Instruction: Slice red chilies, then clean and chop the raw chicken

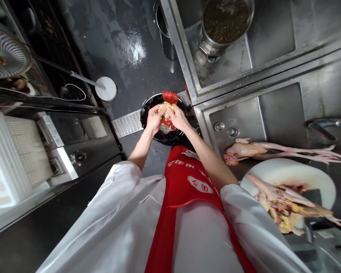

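Both of my hands meet over a round bin lined with a black bag on the floor. Between the fingers of my left hand and my right hand is a soft lump of yellow and pinkish poultry innards. My fingers are closed on it from both sides. Red, wet-looking material lies at the bin's far rim, and more red and pale scraps show below my hands. Exactly which organs I hold is too small to tell.
At right, a whole plucked chicken lies by the sink. A cut-open chicken is on a round white board beside a knife. A pot of dark liquid stands farther off. Left are a fan and white crates.
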`<state>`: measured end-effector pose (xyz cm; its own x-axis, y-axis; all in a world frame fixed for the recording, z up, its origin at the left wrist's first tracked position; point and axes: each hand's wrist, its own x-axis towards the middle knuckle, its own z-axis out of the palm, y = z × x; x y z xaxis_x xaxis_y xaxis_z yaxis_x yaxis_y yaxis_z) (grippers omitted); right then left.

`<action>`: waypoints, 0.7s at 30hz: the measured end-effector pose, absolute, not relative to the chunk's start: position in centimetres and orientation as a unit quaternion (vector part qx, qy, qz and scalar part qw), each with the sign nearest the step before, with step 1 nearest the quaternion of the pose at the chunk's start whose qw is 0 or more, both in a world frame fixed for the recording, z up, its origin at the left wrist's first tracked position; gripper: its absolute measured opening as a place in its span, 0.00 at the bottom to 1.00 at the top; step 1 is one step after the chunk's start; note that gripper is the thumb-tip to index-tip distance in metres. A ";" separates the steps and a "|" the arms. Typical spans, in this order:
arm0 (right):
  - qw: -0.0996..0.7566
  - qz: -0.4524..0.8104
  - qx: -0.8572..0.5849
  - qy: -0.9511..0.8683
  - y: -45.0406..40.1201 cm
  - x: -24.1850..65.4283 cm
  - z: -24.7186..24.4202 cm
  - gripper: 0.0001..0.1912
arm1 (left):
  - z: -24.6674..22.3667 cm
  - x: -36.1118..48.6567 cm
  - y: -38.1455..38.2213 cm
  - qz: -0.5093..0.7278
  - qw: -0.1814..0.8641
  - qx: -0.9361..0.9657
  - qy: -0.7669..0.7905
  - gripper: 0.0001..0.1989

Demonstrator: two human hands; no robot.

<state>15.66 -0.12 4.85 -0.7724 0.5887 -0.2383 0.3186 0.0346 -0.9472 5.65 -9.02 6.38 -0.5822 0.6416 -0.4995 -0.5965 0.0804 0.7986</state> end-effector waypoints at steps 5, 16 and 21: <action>0.091 0.537 -0.362 -0.756 -0.6 15.7 4.6 0.20 | 6.6 6.0 -8.5 0.664 0.440 0.012 0.604 0.14; 0.103 0.543 -0.392 -0.736 -0.5 15.6 5.4 0.16 | 4.6 5.3 -7.3 0.654 0.495 -0.080 0.566 0.13; 0.119 0.583 -0.401 -0.697 -1.0 16.4 6.1 0.19 | 4.4 5.6 -7.0 0.649 0.501 -0.085 0.565 0.15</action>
